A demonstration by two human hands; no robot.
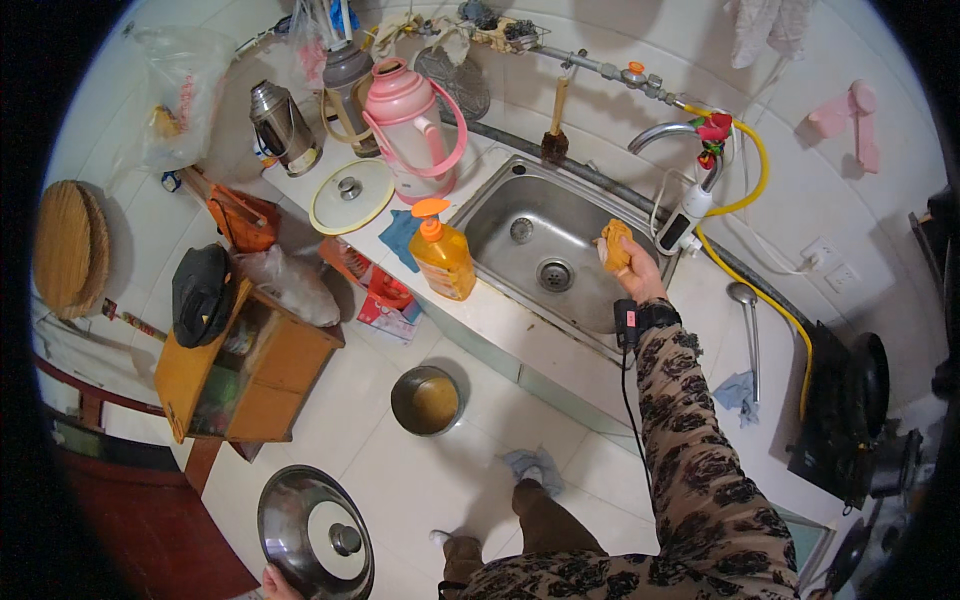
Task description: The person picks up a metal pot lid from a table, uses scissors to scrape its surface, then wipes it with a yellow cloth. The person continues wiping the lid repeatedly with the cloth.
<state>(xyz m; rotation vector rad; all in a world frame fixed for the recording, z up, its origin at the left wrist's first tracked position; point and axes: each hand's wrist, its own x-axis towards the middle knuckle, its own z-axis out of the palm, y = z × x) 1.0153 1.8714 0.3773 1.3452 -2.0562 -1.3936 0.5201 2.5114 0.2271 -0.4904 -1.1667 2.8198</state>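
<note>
My right hand (pixel 641 276) grips a crumpled yellow-orange cloth (pixel 618 245) over the right part of the stainless steel sink (pixel 487 247). At the lower left, my left hand (pixel 279 583) holds the edge of a domed metal pot lid (pixel 289 517) with a glass centre and a knob, out over the floor. An orange pump bottle of liquid soap (pixel 442 262) stands on the counter at the sink's near left corner, beside a folded blue cloth (pixel 401 238). Above the sink's right end is a curved chrome faucet (pixel 664 133) with a white heater body.
Left of the sink stand a pink thermos jug (pixel 409 127), a glass lid (pixel 352 196) and a steel flask (pixel 283 127). A metal pot (pixel 427 401) is on the floor near a grey rag (pixel 534 466) by my foot. A ladle (pixel 752 337) lies right of the sink; a wooden cabinet (pixel 274 375) stands left.
</note>
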